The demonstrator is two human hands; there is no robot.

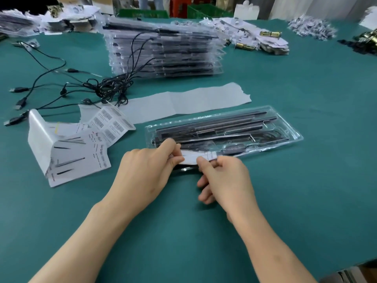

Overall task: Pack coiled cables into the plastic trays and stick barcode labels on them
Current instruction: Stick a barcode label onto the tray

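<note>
tray (pixel 289 130): clear glossy plastic | label (pixel 191 159): white matt paper | table (pixel 306 180): matt green

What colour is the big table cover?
Teal green, plain with no pattern, the table cover shows best in the head view.

My table (pixel 285 201) is teal. My tray (pixel 293 137) is clear, its rods (pixel 214 123) black. My label (pixel 191 159) is white; the sheets (pixel 114 125) white with black barcodes and red print. Cables (pixel 110 86) black, crates (pixel 142 13) green.
</note>
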